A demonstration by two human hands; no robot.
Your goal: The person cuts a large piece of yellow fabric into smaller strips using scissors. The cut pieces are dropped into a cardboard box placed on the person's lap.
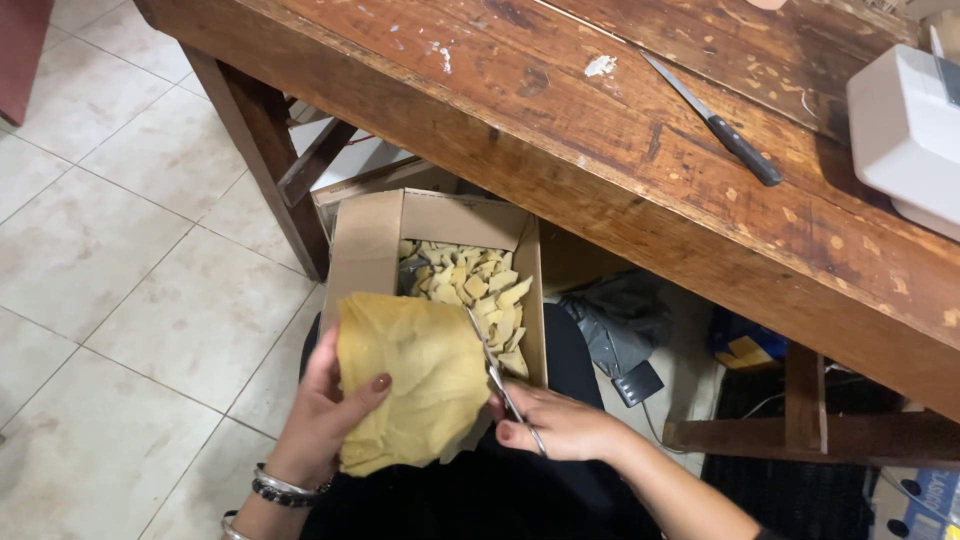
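Head view, looking down past the front edge of a worn wooden table (620,150) to the person's lap. The left hand (325,410) gripped a crumpled yellow sheet (415,385) from its left edge, thumb pressed on the face and the other fingers hidden behind it. The right hand (560,425) was closed through the handles of a pair of scissors (495,375), whose blades met the sheet's right edge; how far the blades were parted could not be told. The sheet hung over the near end of an open cardboard box (365,250), which sat on the lap below the table edge and held a heap of small yellow cut pieces (480,290) against its right wall. On the table, well apart from the hands, lay a black-handled knife (715,125) and, at the right frame edge, a white plastic appliance (905,135). Bare tiled floor (120,280) lay open to the left of the box; a table leg (265,150) stood just beyond its far left corner.
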